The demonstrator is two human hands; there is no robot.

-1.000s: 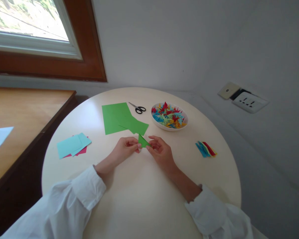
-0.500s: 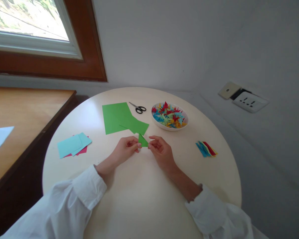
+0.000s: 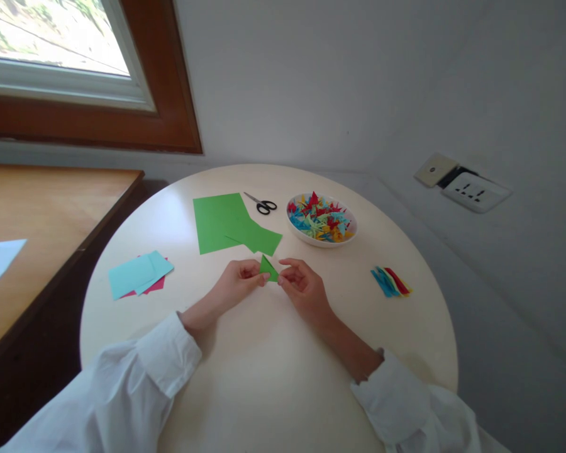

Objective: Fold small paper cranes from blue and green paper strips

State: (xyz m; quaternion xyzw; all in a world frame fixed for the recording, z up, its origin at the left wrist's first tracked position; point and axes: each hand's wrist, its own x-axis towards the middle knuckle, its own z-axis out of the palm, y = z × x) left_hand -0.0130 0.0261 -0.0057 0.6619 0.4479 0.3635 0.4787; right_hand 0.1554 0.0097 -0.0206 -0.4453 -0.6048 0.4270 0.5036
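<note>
Between my two hands is a small folded piece of green paper, roughly triangular, with a crease running down its face. My left hand pinches its left side between thumb and fingers. Thumb and fingertips of my right hand close on its lower right corner, and the index finger curves above. Just beyond the hands lie larger green paper sheets, overlapping on the round white table. Fingers partly cover the folded paper's lower edges.
Black-handled scissors lie behind the green sheets. A white bowl of colourful folded paper cranes stands to their right. Light-blue and pink paper squares lie at left, coloured folded strips at right. A wooden desk adjoins on the left.
The folded green paper has tilted and turned slightly in my fingers. My right fingers shifted a little along its right corner. The other things stay where they were.
</note>
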